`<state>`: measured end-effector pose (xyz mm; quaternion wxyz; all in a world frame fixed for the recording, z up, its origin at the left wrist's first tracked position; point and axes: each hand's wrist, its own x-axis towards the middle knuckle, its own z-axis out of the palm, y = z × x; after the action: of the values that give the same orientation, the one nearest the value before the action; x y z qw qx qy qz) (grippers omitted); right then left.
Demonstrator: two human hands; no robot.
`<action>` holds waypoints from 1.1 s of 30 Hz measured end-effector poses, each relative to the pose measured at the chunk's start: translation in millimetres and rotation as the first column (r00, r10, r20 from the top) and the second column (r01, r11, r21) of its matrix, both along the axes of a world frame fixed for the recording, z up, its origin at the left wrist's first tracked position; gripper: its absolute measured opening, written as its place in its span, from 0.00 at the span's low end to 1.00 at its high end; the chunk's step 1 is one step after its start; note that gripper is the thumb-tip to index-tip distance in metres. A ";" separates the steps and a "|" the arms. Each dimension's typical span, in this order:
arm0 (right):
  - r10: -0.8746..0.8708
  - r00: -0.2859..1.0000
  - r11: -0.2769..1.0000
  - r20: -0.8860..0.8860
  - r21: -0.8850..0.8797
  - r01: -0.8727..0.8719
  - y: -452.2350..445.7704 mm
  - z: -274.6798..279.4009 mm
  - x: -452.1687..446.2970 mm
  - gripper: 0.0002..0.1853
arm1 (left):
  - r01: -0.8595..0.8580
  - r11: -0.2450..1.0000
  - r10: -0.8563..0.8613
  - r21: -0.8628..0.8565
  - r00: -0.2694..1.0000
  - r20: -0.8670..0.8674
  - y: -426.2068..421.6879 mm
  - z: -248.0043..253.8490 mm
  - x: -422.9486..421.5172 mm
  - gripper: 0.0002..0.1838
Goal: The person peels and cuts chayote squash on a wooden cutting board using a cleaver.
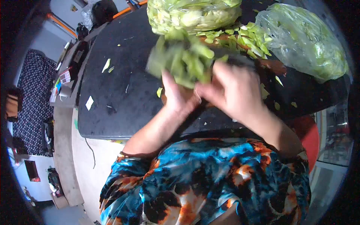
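My left hand (175, 92) is closed round the base of a bunch of pale green vegetable pieces (183, 58), smeared by motion, so their exact kind does not show. Close beside it, my right hand (237, 92) has curled fingers against the bunch's right side. A dark blurred shape lies behind those fingers, and I cannot make out what they hold. Beneath, a brown board (275, 66) is partly hidden by my hands. Flat green slices (252, 39) are heaped on and around its far part.
A clear bag of cut green pieces (193, 17) stands at the far side of the black table (108, 90). Another clear bag with green contents (303, 43) lies at the right. Scraps are scattered about. A red stool (309, 138) shows beside my right arm.
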<state>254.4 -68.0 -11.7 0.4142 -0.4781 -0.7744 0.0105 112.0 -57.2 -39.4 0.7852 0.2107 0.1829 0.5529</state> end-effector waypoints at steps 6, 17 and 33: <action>-0.083 0.921 0.963 -0.381 -0.268 -0.024 51.6 4.5 30.3 0.28 | 0.229 0.969 -0.241 0.089 0.958 0.158 2.7 -3.4 5.4 0.44; 0.077 0.982 0.952 -0.171 -0.280 -0.123 8.1 9.3 24.0 0.24 | 0.270 0.959 -0.270 0.088 0.963 -0.011 32.4 -3.4 -35.9 0.36; 0.197 0.951 0.974 0.240 -0.158 -0.162 -28.3 14.8 6.9 0.26 | 0.196 0.975 -0.117 0.103 0.852 -0.511 7.5 -32.4 -53.1 0.20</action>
<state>261.3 -96.3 3.0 0.2753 -0.4299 -0.8589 0.0397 58.9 -49.7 -71.9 0.7348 0.4204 0.3200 0.4253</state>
